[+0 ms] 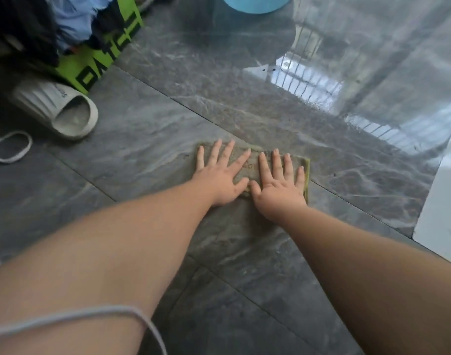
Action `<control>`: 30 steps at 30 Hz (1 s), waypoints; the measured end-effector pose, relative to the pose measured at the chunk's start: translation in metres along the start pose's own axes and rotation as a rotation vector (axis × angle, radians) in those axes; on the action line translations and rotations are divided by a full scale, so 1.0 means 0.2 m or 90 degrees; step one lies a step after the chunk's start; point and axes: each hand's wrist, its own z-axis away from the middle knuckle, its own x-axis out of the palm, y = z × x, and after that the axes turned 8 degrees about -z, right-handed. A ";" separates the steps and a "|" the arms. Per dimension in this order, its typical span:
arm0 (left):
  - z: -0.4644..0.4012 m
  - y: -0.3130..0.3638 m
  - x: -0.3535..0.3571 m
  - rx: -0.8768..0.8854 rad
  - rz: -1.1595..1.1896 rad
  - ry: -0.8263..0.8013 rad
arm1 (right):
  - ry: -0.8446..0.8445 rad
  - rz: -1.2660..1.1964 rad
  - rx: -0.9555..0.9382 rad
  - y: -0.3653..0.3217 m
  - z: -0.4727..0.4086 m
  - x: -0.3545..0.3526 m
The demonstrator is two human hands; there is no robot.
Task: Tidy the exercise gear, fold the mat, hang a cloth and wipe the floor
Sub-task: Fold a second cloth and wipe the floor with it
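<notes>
A greenish-grey cloth (255,160) lies flat on the dark marbled floor tiles (147,139). My left hand (220,176) presses on its left half, palm down with fingers spread. Beside it my right hand (279,185) presses flat on the right half, thumbs nearly touching. Most of the cloth is hidden under the two hands; its green edge (307,175) shows at the right. Neither hand curls around the cloth.
A pale slipper (63,110) lies at the left beside a green printed bag (101,60) stuffed with clothes. A blue basin (255,3) stands at the top. A white cord (9,147) loops on the floor at the left. A white surface (442,216) borders the right.
</notes>
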 end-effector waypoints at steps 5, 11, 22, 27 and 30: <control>0.57 -0.06 0.26 0.013 -0.021 0.003 | -0.025 -0.027 -0.040 -0.16 0.54 0.28; 1.19 -0.20 0.57 -0.028 -0.004 0.011 | -0.014 -0.034 -0.056 -0.41 1.06 0.65; 1.55 -0.51 0.78 -0.097 0.005 0.021 | -0.044 0.009 -0.189 -0.70 1.20 0.86; 1.27 -0.66 0.61 -0.072 -0.029 0.010 | -0.012 -0.016 -0.140 -0.80 0.94 0.76; 1.05 -0.72 0.48 -0.028 -0.039 -0.029 | -0.029 -0.012 -0.091 -0.82 0.75 0.65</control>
